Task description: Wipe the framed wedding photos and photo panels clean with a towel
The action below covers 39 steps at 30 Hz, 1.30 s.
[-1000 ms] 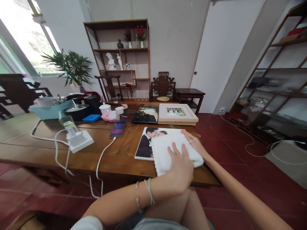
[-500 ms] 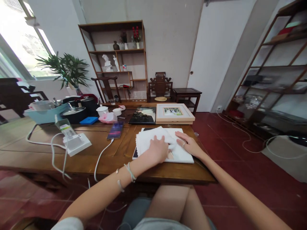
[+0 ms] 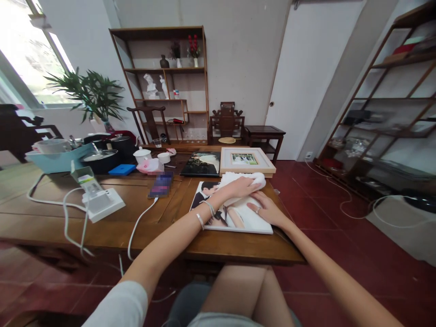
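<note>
A soft white cloth (image 3: 260,179), fluffy and scalloped along one edge, lies bunched over the upper right of a flat, rectangular photo panel (image 3: 240,217) with a smooth printed face and thin white sides. The panel lies near the front edge of the brown wooden counter (image 3: 175,202), its grain and joints showing. Just behind are a glossy dark panel (image 3: 200,164) and a square-edged pale wood frame (image 3: 247,159), side by side. The left hand (image 3: 242,186) lies palm down on the cloth, its fingers extended; whether they grip or only press it, I cannot tell. The right hand (image 3: 270,211) rests on the panel's right side, fingers loosely spread, grasping nothing.
</note>
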{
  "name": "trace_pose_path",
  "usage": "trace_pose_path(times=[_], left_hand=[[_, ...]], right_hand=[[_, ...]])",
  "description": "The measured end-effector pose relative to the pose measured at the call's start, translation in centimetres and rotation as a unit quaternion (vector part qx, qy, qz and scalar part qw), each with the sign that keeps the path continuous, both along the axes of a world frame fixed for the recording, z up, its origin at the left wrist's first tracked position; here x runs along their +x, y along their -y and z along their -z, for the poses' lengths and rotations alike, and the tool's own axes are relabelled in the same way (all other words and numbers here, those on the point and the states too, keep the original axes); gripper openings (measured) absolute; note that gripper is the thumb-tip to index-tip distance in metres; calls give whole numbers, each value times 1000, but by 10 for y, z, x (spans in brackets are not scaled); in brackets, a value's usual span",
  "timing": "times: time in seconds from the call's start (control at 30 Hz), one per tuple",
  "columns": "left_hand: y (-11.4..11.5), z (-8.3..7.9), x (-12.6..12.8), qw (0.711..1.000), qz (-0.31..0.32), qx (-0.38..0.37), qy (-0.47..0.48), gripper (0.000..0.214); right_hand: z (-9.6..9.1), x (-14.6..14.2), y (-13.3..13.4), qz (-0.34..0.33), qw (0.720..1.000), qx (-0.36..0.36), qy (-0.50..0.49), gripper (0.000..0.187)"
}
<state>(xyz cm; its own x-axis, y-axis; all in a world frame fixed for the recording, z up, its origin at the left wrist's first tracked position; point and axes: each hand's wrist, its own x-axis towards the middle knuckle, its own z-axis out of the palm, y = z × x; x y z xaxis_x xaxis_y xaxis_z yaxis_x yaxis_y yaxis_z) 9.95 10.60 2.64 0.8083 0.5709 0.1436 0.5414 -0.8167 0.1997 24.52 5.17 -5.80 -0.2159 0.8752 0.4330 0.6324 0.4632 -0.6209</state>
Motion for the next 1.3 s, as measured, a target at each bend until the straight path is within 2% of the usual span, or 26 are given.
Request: trace_pose_path(times=[0.13, 0.23, 0.33, 0.5, 0.63, 0.77, 0.87, 1.03, 1.17, 1.3], left_hand=[[-10, 5, -22, 999, -30, 6, -15, 46], [-9, 13, -42, 997, -67, 34, -36, 46], [-5, 21, -50, 993, -77, 77, -50, 39], [2, 29, -32, 990, -17, 123, -61, 34], [12, 32, -19, 988, 26, 139, -62, 28], [36, 28, -33, 985, 57, 147, -73, 29], [56, 20, -60, 986, 51, 131, -94, 29], [76, 7, -98, 989, 25, 82, -119, 29], [73, 7, -104, 990, -11, 77, -117, 31], [54, 17, -99, 990, -34, 94, -101, 34]], right_hand=[[4, 2, -2, 2, 1000, -10, -9, 45], [7, 2, -4, 3, 1000, -20, -16, 46], [9, 2, -4, 10, 1000, -17, -17, 50], [7, 2, -2, 3, 999, 26, -22, 68], [8, 5, -2, 30, 998, 41, -37, 81], [11, 8, -5, 16, 998, 45, -36, 83], [11, 7, -5, 7, 999, 27, -29, 77], [9, 3, -4, -11, 1000, 1, -23, 46], [8, 3, -5, -5, 998, -26, -63, 42], [6, 3, -5, 14, 997, -35, -66, 43]])
